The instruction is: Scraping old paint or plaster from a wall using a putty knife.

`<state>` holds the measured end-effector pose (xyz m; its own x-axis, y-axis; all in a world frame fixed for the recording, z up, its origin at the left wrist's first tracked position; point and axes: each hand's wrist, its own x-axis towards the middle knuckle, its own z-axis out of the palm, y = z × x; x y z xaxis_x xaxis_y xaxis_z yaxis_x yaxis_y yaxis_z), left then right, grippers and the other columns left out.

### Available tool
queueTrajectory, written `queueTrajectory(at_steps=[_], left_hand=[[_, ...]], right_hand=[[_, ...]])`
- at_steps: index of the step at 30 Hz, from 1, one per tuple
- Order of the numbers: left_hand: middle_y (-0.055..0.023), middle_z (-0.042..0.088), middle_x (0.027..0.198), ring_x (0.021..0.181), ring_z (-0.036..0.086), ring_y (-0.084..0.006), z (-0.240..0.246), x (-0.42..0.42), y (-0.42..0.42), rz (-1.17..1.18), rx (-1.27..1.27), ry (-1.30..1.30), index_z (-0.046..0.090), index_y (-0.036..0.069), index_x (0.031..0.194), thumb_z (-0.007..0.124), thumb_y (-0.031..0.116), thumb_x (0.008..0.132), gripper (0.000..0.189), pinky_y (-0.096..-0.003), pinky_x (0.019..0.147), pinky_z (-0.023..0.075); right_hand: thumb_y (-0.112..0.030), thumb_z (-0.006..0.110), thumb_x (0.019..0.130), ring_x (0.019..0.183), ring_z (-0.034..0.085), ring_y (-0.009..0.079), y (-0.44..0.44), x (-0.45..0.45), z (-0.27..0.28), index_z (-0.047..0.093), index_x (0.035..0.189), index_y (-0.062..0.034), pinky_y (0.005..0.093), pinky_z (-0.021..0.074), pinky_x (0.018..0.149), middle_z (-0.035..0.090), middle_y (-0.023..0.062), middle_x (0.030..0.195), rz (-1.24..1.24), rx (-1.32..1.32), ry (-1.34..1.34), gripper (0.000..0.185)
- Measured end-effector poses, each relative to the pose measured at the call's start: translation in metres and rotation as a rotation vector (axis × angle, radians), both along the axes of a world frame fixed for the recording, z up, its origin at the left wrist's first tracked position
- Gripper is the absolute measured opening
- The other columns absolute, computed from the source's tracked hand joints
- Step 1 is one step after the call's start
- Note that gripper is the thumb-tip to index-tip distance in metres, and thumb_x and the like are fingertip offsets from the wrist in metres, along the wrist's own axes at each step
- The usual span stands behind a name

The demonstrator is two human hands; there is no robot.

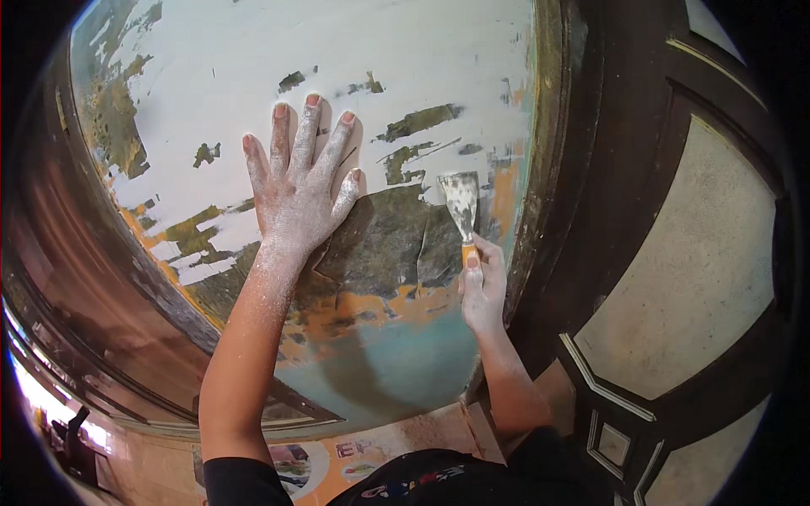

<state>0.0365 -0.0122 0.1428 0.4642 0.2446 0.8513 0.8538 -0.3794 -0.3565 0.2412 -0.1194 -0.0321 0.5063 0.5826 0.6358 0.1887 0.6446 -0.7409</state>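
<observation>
My left hand point(300, 183), dusted with white powder, is laid against a wall point(392, 57) with its fingers spread. White filler covers much of that wall, broken by dark olive patches. In my right hand point(484, 288) is a putty knife point(464, 196) with a yellow handle, gripped with the thumb along it. Its wide blade is smeared with white and grey and lies at the lower right border of the white coat. Between my hands shows a dark bare patch point(380, 243) with cracked edges. Beneath it run an orange strip point(405, 302) and teal paint point(417, 360).
A dark wooden frame point(550, 145) borders the wall on the right, beside dark panelling with pale inset panels point(690, 253). Reddish-brown curtain-like material point(101, 253) is at the left. Dusty printed cardboard point(411, 433) lies on the floor below me.
</observation>
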Motion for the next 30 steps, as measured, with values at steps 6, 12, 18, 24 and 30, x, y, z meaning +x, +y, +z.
queueTrajectory(at_steps=[6,12,18,24,30], left_hand=[[-0.0035,0.018,0.163,0.151,0.01,-0.0332,-0.001,-0.004,0.0,-0.019,0.03,-0.016,0.038,0.033,0.15,0.059,0.043,0.087,0.067,-0.0666,0.115,0.0085],[-0.004,0.02,0.163,0.151,0.011,-0.0325,0.0,0.003,-0.002,-0.021,0.038,-0.03,0.04,0.033,0.149,0.06,0.042,0.086,0.067,-0.0653,0.115,0.0095],[-0.0005,0.015,0.164,0.152,0.005,-0.029,-0.001,-0.003,0.0,0.034,0.015,-0.032,0.031,0.039,0.152,0.058,0.05,0.088,0.07,-0.0643,0.116,0.0039],[-0.0045,0.019,0.163,0.151,0.01,-0.0319,-0.002,0.004,-0.003,-0.012,0.034,-0.033,0.04,0.033,0.149,0.06,0.041,0.087,0.066,-0.0636,0.116,0.0073],[-0.0014,0.015,0.164,0.152,0.006,-0.0304,-0.001,0.0,0.001,0.018,0.028,-0.028,0.033,0.038,0.152,0.057,0.048,0.089,0.068,-0.0664,0.115,0.0075]], right_hand=[[-0.03,0.052,0.103,0.058,0.041,0.0025,0.01,-0.005,-0.011,0.045,0.132,-0.002,0.0195,0.0364,0.051,0.047,-0.0018,0.08,0.07,0.035,0.049,0.041],[-0.029,0.051,0.103,0.062,0.042,0.0029,0.007,-0.001,0.004,0.046,0.132,-0.0021,0.0192,0.0375,0.055,0.048,-0.0016,0.084,0.019,0.005,0.013,0.04],[-0.031,0.049,0.104,0.062,0.044,0.0045,0.012,0.0,-0.012,0.041,0.136,-0.003,0.0207,0.0387,0.054,0.047,-0.0009,0.084,0.051,-0.03,-0.064,0.044],[-0.031,0.049,0.104,0.062,0.044,0.0056,0.013,-0.001,-0.049,0.044,0.13,-0.0035,0.0226,0.0401,0.054,0.047,-0.0001,0.085,0.05,0.013,0.039,0.039],[-0.025,0.05,0.103,0.07,0.049,0.0075,0.001,0.002,-0.04,0.044,0.131,-0.0027,0.0251,0.0441,0.061,0.05,0.0002,0.084,0.157,-0.032,0.104,0.036]])
